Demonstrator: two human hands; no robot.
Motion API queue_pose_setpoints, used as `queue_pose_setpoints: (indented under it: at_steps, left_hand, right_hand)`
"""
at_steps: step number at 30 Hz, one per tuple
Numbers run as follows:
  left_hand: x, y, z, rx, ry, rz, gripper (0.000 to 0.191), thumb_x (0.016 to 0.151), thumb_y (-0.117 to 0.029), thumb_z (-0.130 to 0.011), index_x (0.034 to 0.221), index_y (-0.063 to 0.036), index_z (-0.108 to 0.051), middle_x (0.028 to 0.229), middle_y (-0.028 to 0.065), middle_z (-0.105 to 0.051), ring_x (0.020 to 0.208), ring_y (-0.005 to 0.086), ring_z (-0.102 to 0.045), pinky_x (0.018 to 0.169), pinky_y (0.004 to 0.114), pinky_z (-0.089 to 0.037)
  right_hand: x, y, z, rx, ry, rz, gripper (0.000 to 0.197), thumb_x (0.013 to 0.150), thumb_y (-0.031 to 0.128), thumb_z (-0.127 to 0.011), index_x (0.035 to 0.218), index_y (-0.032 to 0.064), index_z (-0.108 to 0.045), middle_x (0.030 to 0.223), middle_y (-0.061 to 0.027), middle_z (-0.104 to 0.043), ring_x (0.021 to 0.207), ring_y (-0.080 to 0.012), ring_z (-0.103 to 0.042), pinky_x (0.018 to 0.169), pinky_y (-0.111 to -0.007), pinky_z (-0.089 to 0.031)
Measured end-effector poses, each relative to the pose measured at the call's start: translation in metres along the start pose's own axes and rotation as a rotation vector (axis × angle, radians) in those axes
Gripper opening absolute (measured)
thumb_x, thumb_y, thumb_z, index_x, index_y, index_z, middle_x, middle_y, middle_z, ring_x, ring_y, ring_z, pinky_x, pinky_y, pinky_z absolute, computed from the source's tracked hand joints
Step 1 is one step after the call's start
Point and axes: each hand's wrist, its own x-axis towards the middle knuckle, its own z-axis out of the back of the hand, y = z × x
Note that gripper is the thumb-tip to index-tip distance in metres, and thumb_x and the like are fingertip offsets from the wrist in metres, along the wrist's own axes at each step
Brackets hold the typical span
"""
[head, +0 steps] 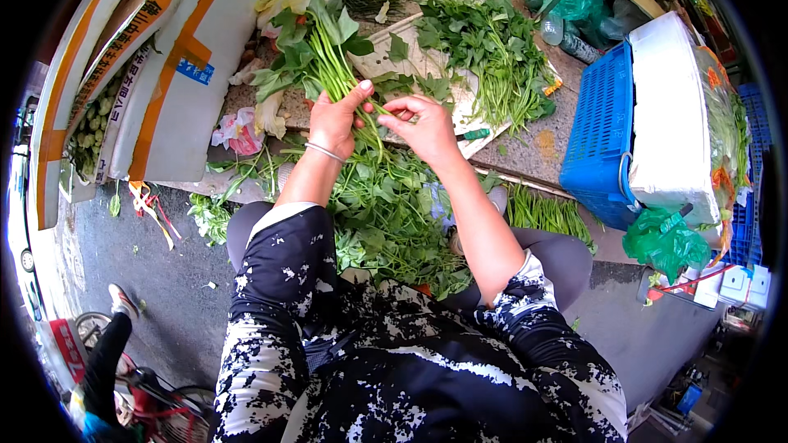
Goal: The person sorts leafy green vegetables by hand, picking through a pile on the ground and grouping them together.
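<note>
A bunch of leafy green stems (325, 52) is gripped in my left hand (334, 120), its leaves pointing up and left and the stem ends hanging below. Just to the right, my right hand (425, 126) pinches a stem at the bunch's lower side between thumb and fingers. Beneath both hands lies a large heap of loose leafy greens (394, 221), between my knees. Farther forward, a pile of similar greens (492, 55) rests on a flat whitish board (394, 67), its stems towards me.
Foam boxes with orange tape (191, 74) stand at the left. A blue plastic crate (597, 135) and a white foam box (668, 117) stand at the right, near a green plastic bag (668, 243). Green stems (548, 215) lie beside my right knee. A person's leg (108, 357) and a bicycle show lower left.
</note>
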Motion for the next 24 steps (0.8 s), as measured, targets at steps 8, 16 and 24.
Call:
queue_pose_setpoints:
  at_steps: [8, 16, 24]
  left_hand:
    - [-0.003, 0.002, -0.002, 0.024, -0.043, 0.015, 0.017, 0.074, -0.011, -0.066, 0.084, -0.0053, -0.053, 0.077, 0.0044, -0.061, 0.059, 0.0106, -0.055, 0.043, 0.019, -0.035]
    - [-0.006, 0.004, -0.009, 0.166, -0.218, -0.188, 0.018, 0.075, -0.010, -0.065, 0.086, -0.0073, -0.050, 0.074, 0.0045, -0.060, 0.056, 0.0108, -0.055, 0.041, 0.019, -0.036]
    - [-0.003, -0.023, 0.030, 0.105, -0.162, -0.074, 0.013, 0.081, -0.017, -0.059, 0.085, -0.0059, -0.053, 0.077, 0.0070, -0.062, 0.067, 0.0125, -0.057, 0.053, 0.023, -0.043]
  right_hand:
    - [-0.010, -0.006, -0.014, -0.502, -0.493, 0.492, 0.009, 0.063, 0.011, -0.066, 0.063, 0.0099, -0.057, 0.057, -0.0026, -0.056, 0.052, -0.0190, -0.055, 0.047, -0.030, -0.045]
    - [0.015, -0.051, -0.019, 0.450, -0.729, -0.337, 0.006, 0.070, 0.003, -0.060, 0.071, -0.0022, -0.057, 0.062, -0.0056, -0.059, 0.050, -0.0096, -0.052, 0.047, -0.022, -0.041]
    - [0.032, -0.091, 0.026, 0.139, -0.083, -0.630, 0.032, 0.078, 0.031, -0.060, 0.081, -0.0010, -0.058, 0.072, -0.0133, -0.061, 0.058, -0.0164, -0.059, 0.055, -0.028, -0.048]
